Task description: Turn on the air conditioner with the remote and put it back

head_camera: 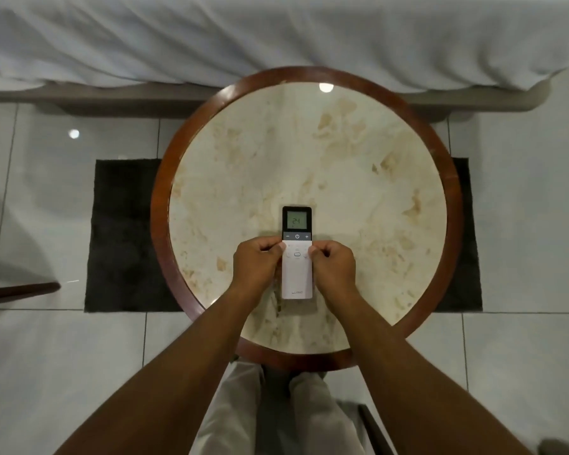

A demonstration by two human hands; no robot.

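The remote (297, 257) lies flat on the round counter (309, 152), toward the near side of its marble top, with its screen pointing away from the person and showing 24. Both hands are on it: the left hand (256, 265) pinches the left edge and the right hand (334, 266) pinches the right edge, each with curled fingers and the thumb tip resting on the white face just below the dark button strip. So each grip is closed on the remote rather than released, though whether it is already lifted off the stone cannot be told from above. Whether the air conditioner is on cannot be told; the lit screen only shows the remote is awake. If this is the pick-up, the thumbs should stay off the keys, the body should rise level, and one thumb can then slide up to the round power key in the middle of the strip. If it is the put-down, lowering it flat and opening both grips together will keep it square and well inside the wooden rim (160, 205). A white-sheeted bed (276, 37) runs beyond the counter.
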